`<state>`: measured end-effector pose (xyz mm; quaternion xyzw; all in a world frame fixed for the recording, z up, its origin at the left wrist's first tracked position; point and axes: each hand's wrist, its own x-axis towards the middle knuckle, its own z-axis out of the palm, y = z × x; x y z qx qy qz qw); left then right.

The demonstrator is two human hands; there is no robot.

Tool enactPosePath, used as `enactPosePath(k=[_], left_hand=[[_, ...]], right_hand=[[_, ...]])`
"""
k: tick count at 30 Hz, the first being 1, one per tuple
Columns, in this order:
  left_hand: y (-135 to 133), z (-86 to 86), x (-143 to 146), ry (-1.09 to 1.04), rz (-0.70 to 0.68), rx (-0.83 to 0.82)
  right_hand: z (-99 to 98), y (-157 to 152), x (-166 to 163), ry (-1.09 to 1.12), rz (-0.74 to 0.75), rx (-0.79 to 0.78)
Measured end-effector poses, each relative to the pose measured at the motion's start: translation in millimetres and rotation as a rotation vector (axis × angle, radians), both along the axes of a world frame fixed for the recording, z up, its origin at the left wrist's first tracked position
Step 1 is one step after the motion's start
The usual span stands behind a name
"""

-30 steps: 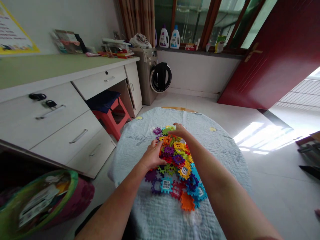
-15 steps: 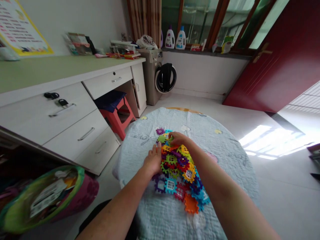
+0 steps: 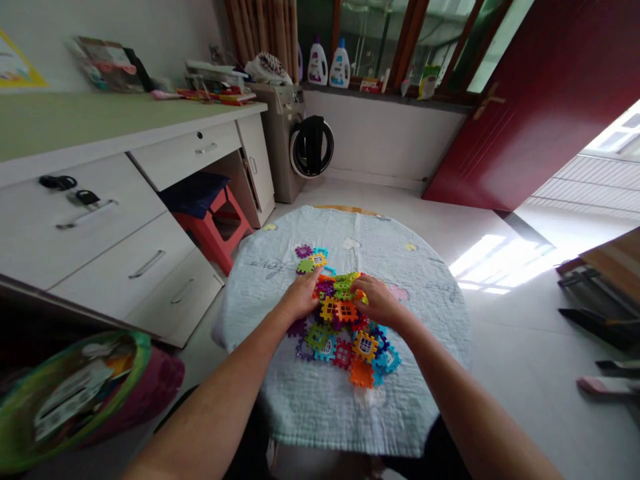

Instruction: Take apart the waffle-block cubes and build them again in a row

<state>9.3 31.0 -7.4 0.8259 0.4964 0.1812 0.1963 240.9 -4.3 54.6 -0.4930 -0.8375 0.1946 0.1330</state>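
A heap of colourful interlocking plastic tiles (image 3: 345, 311) with notched edges, some with window grids, lies on the round cloth-covered table. At the heap's left side rests my left hand (image 3: 303, 293), fingers stretched forward against the tiles. My right hand (image 3: 377, 300) is at the right side, its bent fingers apart over a yellow tile and light green tiles (image 3: 344, 285). Beyond my left fingertips lie a purple tile (image 3: 303, 251), a green tile (image 3: 305, 267) and a yellow window tile (image 3: 318, 260). An orange tile (image 3: 362, 374) sits at the near edge of the heap.
A pale blue patterned cloth (image 3: 420, 320) covers the table. On the left stand a white drawer desk (image 3: 125, 247), a red stool (image 3: 215, 230) and a filled bin (image 3: 145, 373). Behind are a washing machine (image 3: 280, 147) with its door ajar and a red door (image 3: 500, 133).
My right hand has drawn back from the far side of the heap to its right side. Several tiles have shifted, and the heap's top looks rearranged. The camera view has swung right.
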Motion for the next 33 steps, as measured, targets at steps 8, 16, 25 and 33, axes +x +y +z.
enactPosePath(k=[8,16,25,33], left_hand=[[51.6,-2.7,8.7,0.092,0.271,0.051],[92.4,-7.9,25.0,0.297,0.378,-0.27],[63.0,0.9,45.2,0.134,-0.023,-0.379],[42.7,15.3,40.4,-0.303,-0.139,-0.531]], right_hand=[[-44.2,-78.6,32.8,-0.184,-0.478,-0.209],[-65.8,-67.3,18.1,-0.169,-0.458,-0.183],[-84.8,-46.1,16.7,0.095,-0.378,-0.042],[-83.0,-27.2,4.4,0.421,-0.433,0.098]])
